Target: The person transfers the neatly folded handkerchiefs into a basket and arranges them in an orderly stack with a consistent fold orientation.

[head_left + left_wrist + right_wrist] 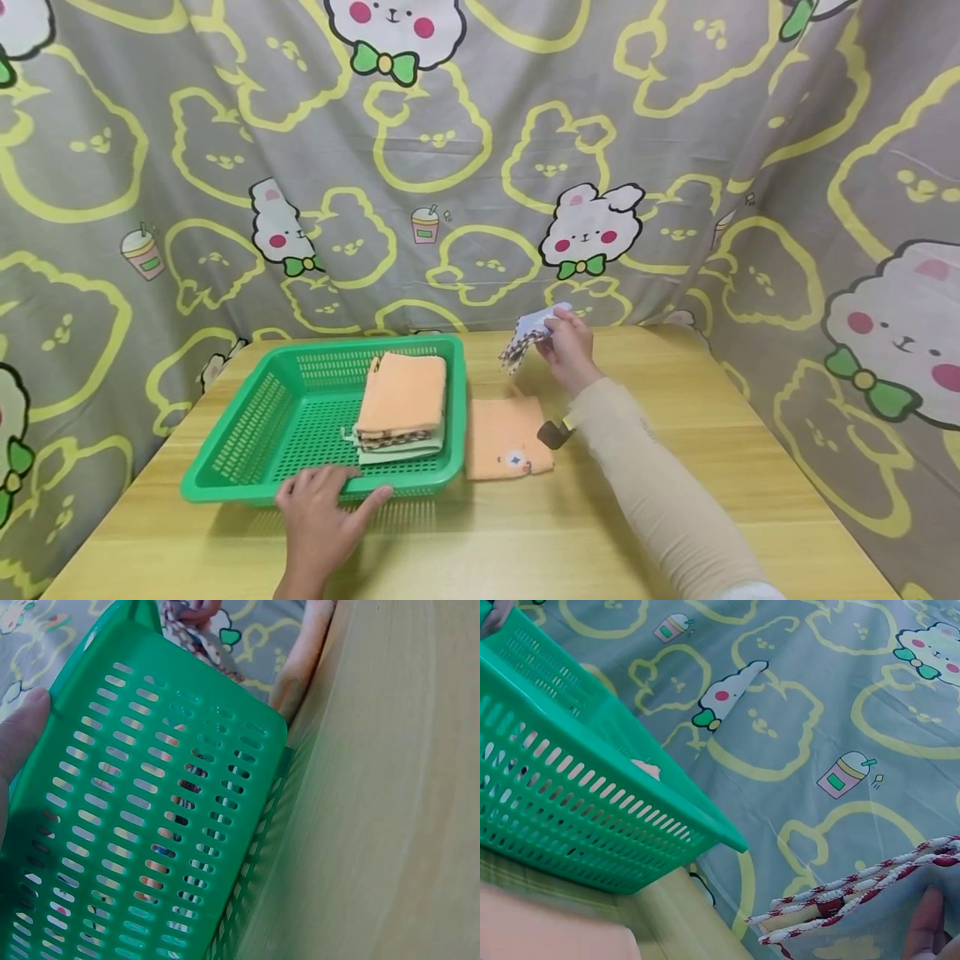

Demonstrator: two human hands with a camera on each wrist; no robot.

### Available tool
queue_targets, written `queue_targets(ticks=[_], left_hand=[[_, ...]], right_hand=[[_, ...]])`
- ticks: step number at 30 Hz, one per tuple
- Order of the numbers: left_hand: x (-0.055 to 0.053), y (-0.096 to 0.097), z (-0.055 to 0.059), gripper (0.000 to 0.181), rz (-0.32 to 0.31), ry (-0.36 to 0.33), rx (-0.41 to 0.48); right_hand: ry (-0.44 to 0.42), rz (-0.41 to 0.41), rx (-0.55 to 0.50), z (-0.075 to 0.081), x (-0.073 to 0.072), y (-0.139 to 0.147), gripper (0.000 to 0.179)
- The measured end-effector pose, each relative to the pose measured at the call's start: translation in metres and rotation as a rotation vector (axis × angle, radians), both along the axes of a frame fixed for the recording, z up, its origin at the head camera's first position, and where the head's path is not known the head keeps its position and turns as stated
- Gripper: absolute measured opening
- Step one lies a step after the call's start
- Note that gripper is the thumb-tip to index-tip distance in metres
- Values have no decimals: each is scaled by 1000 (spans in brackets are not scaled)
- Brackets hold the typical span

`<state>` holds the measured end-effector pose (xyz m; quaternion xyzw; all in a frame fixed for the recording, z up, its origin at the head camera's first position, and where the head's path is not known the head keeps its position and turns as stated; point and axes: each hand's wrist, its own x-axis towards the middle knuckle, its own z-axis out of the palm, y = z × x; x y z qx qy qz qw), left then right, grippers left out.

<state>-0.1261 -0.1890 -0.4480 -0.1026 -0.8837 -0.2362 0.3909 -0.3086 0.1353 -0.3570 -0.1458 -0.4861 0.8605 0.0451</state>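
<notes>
In the head view my left hand (321,508) grips the near rim of a green plastic basket (225,433), thumb on the outside. Inside the basket's right half lies a stack of folded cloths, an orange towel (405,392) on top and a pale green cloth (401,452) at the bottom. My right hand (572,346) pinches a folded lavender cloth (542,321) above the table, right of the basket. Its twisted red-and-white edging shows in the right wrist view. Below, an orange towel (502,433) with a small bear face lies flat beside the basket.
The basket stands on a light wood-grain table (675,500). Behind and at both sides hangs a grey curtain (480,167) with cartoon prints, meeting the table's back edge. A small dark brown piece (553,434) shows by the right sleeve; its kind is unclear.
</notes>
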Motion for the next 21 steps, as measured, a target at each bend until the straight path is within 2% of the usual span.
queue_targets(ticks=[21], left_hand=[[0,0,0,53,-6,5,3]], right_hand=[[34,30,-9,9,0,-13,47]])
